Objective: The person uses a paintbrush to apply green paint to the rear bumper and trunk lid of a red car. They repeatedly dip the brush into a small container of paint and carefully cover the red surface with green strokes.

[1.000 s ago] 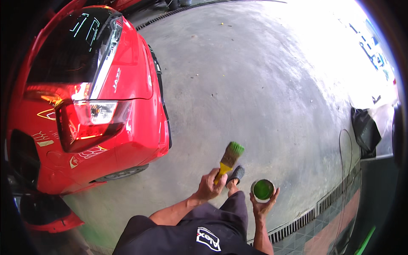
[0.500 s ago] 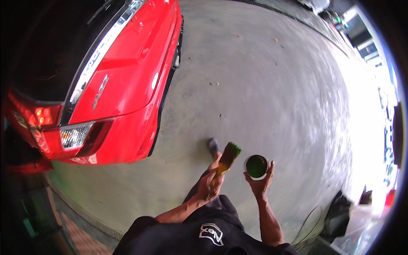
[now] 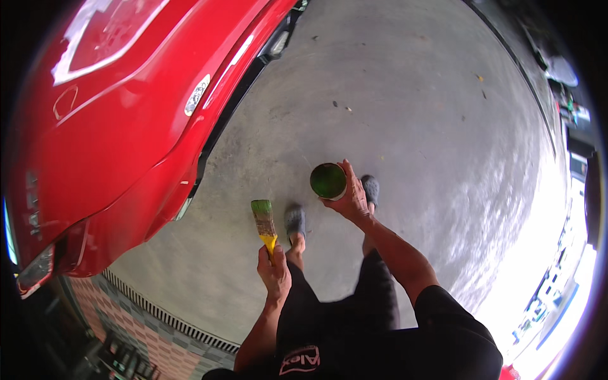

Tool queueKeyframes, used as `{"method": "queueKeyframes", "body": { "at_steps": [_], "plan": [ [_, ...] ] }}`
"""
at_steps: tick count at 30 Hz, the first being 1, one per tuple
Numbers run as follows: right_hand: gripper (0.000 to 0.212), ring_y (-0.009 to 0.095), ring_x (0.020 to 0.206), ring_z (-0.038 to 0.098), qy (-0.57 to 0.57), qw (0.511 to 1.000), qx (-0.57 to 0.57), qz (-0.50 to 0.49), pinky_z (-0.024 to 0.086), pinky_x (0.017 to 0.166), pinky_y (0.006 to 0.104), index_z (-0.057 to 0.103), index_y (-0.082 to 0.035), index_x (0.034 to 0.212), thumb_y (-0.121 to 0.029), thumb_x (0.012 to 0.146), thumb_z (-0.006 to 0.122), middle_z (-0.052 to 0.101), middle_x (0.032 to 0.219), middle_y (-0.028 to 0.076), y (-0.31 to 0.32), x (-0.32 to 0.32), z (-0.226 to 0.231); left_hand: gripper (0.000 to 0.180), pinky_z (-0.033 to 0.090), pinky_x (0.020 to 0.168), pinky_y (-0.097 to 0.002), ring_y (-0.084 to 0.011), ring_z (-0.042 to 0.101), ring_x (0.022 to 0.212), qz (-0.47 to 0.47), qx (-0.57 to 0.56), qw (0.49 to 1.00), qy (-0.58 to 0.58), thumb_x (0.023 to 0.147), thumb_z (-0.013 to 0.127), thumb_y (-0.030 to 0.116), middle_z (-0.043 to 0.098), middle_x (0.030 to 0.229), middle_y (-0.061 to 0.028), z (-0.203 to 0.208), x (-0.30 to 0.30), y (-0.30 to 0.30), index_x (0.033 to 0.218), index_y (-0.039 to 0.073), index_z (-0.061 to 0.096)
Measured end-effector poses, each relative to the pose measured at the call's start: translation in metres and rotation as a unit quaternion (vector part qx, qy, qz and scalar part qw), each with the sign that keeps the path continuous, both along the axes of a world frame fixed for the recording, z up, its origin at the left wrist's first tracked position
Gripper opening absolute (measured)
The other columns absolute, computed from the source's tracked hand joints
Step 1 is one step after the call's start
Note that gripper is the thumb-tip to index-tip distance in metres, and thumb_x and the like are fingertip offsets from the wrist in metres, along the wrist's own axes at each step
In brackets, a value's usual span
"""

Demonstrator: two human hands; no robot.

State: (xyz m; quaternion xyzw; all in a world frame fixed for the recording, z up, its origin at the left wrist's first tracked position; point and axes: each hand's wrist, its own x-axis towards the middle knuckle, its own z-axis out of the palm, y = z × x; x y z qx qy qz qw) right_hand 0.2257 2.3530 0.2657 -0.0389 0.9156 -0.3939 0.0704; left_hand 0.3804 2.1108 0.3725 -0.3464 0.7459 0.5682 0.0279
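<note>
A flat paintbrush (image 3: 264, 221) with a yellow handle stands bristles-up in my left hand (image 3: 275, 273), its fingers closed round the handle. The bristle tips are green. My right hand (image 3: 352, 197) grips a round cup (image 3: 329, 182) from its right side, the fingers wrapped about the wall. Inside the cup I see dark green, with a pale rim around it. Brush and cup are apart, the cup farther ahead and to the right. Both are held out over the floor, in front of my body.
A red car (image 3: 126, 133) fills the left side, close to my left hand. Grey concrete floor (image 3: 405, 126) lies ahead, with a few small leaves. A drain grate (image 3: 168, 320) and patterned tiles (image 3: 136, 329) run at the lower left. My feet wear grey shoes (image 3: 294, 219).
The view has turned and the car looms larger on the left. My left hand with the brush has moved left, away from the cup. The cup now sits higher in view and farther left.
</note>
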Motion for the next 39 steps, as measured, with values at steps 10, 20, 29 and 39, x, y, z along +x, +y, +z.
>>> {"method": "queueKeyframes", "body": {
  "at_steps": [10,20,29,39],
  "plan": [
    [0.131,0.032,0.142,0.059,-0.018,0.989,0.021,0.148,0.041,0.117,0.0521,0.022,-0.011,0.171,-0.036,0.069,0.1,0.06,0.155,0.011,-0.022,-0.105,-0.306,0.034,0.043,0.06,-0.0313,-0.0107,0.052,0.068,0.003,-0.057,0.997,-0.049,0.112,0.06,0.026,0.059,0.079,-0.0013,-0.171,-0.083,0.047,0.13,-0.003,0.063],
    [0.139,0.031,0.158,0.041,-0.058,0.985,0.038,0.155,0.032,0.123,0.0538,0.014,-0.011,0.174,-0.045,0.069,0.099,0.04,0.172,0.015,-0.007,-0.076,-0.456,0.044,0.056,0.074,-0.0504,-0.0438,0.073,0.079,-0.168,-0.121,0.969,-0.135,0.104,0.059,0.014,0.071,0.087,-0.0254,-0.293,-0.106,0.054,0.143,-0.003,0.048],
    [0.124,0.032,0.163,0.032,-0.179,0.957,0.145,0.177,0.028,0.127,0.0557,0.022,-0.007,0.173,-0.045,0.078,0.093,0.028,0.178,0.018,0.12,-0.041,-0.339,0.043,0.058,0.088,-0.0608,-0.0541,0.073,0.1,-0.129,-0.153,0.961,-0.19,0.103,0.057,0.011,0.073,0.111,-0.035,-0.409,-0.189,0.14,0.144,-0.001,0.05],
    [0.091,0.036,0.143,0.057,-0.117,0.958,0.231,0.12,0.044,0.115,0.0506,0.043,-0.003,0.163,-0.03,0.089,0.088,0.058,0.155,0.023,0.294,-0.007,-0.25,0.038,0.057,0.091,-0.0623,-0.0555,0.071,0.106,-0.04,-0.098,0.975,-0.195,0.103,0.056,0.016,0.073,0.11,-0.0375,-0.437,-0.199,0.14,0.135,-0.004,0.056]
  ]
}}
